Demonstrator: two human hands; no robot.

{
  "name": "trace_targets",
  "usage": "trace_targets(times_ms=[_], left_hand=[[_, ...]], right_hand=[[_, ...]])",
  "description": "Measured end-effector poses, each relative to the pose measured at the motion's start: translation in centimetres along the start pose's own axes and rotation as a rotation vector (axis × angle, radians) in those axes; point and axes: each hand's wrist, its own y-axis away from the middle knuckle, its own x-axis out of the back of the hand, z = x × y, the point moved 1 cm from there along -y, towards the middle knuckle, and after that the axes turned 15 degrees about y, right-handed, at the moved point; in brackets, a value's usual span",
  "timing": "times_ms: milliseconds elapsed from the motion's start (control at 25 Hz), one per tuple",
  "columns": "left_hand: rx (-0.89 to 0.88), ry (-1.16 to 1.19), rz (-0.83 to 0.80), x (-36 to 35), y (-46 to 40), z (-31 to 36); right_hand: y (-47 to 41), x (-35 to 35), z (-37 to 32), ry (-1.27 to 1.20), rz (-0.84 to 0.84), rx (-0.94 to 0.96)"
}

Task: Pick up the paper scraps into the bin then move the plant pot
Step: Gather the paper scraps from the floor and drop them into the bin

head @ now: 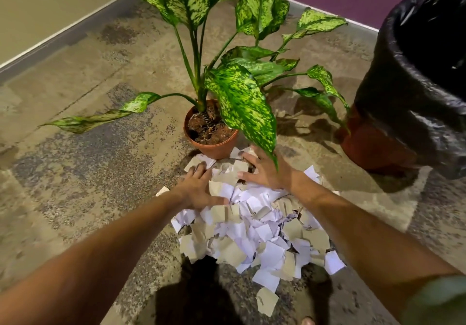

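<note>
Torn white-and-tan paper scraps (254, 226) are lying under both open, flat hands, left (199, 186), right (264, 171); black-lined bin (416, 85) is standing rightward, nearer the right.

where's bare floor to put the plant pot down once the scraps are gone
Bare floor lies left of the plant pot, toward the wall. Crowded: paper scraps in front under both hands, bin at right.

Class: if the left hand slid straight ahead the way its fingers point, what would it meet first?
Probably the plant pot: the left hand lies on the paper scraps, fingers aimed at its base, though depth is uncertain.
</note>
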Motion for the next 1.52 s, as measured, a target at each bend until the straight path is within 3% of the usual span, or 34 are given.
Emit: trace_targets(times_ms=[120, 240, 320, 400, 520, 600, 680, 880, 1080, 1360, 1440, 1520], left_hand=[[-0.134, -0.05, -0.123, -0.9, 1.1, 2.0], [-0.238, 0.252, -0.326, -0.7, 2.5, 3.6], [-0.245, 0.368, -0.279, 1.2, 3.6, 3.8], [-0.273, 0.368, -0.099, 3.3, 4.3, 2.9], [-0.087, 0.351, 0.03, 4.5, 4.8, -0.1], [0.098, 0.145, -0.049, 3.5, 5.2, -2.3], [0.198, -0.071, -0.122, 1.6, 5.4, -3.5], [0.096, -0.059, -0.239, -3.6, 5.7, 0.1], [0.017, 0.003, -0.092, -6.1, 6.3, 4.3], [-0.34, 0.333, 0.007, -3.3, 5.4, 9.2], [-0.313, 0.212, 0.026, -1.9, 5.2, 8.3], [-0.182, -0.097, -0.027, -1.1, 5.3, 6.0]], right_hand=[[-0.4, -0.2, -1.8, -0.013, -0.019, 0.052], [0.6, -0.2, -2.2, -0.068, 0.048, 0.153], [1.7, 0.6, -1.6, -0.067, 0.024, 0.197], [3.1, 1.6, -0.5, 0.064, -0.011, 0.247], [5.8, 2.9, 0.9, 0.153, 0.054, 0.148], [7.6, 3.2, -0.4, 0.206, 0.116, 0.091], [9.1, 2.3, -3.9, 0.222, 0.126, 0.16], [12.6, -3.6, -11.7, 0.462, 0.082, 0.441], [12.1, -4.5, -8.5, 0.576, 0.081, 0.296], [11.8, 0.1, -0.3, 0.539, 0.071, -0.174], [13.2, 0.7, -0.8, 0.469, 0.201, -0.209], [15.0, -0.3, -3.1, 0.384, 0.347, -0.124]])
